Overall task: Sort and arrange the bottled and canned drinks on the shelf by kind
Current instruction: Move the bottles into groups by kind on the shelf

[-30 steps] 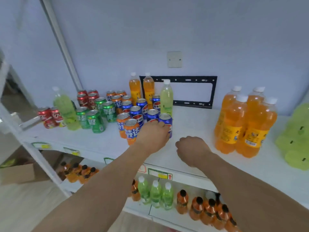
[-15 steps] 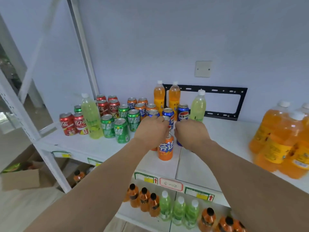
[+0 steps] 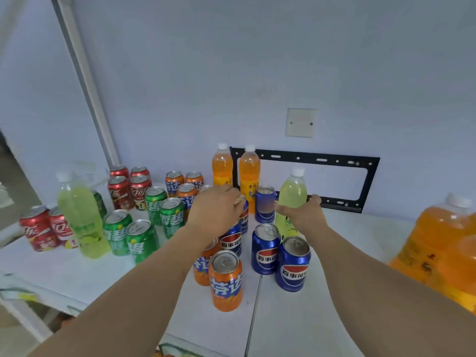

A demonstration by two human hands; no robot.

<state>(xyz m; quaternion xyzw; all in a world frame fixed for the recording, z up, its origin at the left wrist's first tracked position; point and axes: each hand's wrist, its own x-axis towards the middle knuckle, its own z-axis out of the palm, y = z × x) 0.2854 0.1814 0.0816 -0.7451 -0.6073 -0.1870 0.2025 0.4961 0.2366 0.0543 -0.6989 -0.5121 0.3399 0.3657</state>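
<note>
My left hand reaches into the middle of the can cluster, its fingers closed over the top of a blue cola can. Around the lower body of a yellow-green bottle my right hand is wrapped. Three more blue cola cans stand around and in front of them. An orange soda can is nearest me, with others at the back. Green lemon-lime cans and red cola cans stand to the left. Two slim orange bottles stand at the wall.
A second yellow-green bottle stands at the left among the red and green cans. Large orange bottles fill the right edge. A black wall bracket sits behind the white shelf top. A shelf post rises at the left.
The view has moved closer to the shelf. My right hand has gone from the cans back to the yellow-green bottle and taken hold of it. My left hand has reached further back onto a blue can.
</note>
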